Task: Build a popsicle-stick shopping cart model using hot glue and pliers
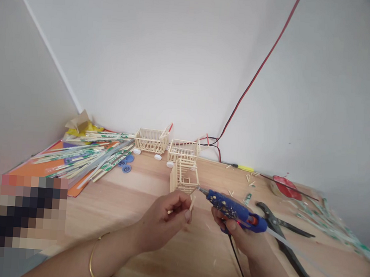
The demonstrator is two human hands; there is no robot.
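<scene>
My left hand (pixel 166 219) is closed in a pinch on a short wooden stick (pixel 192 203), held upright just below a small cart frame (pixel 185 176) built of sticks. My right hand (pixel 241 235) grips a blue glue gun (pixel 235 210), whose nozzle points left toward the top of the stick, almost touching it. A clear glue rod sticks out of the gun's back to the right.
Two finished stick carts (pixel 151 140) (pixel 184 150) with white wheels stand by the wall. A pile of wrapped chopsticks (pixel 91 155) on an orange sheet and blue caps (pixel 126 165) lie left. Black pliers (pixel 281 229), a red tape roll (pixel 286 187) and scraps lie right. A red cable runs up the wall.
</scene>
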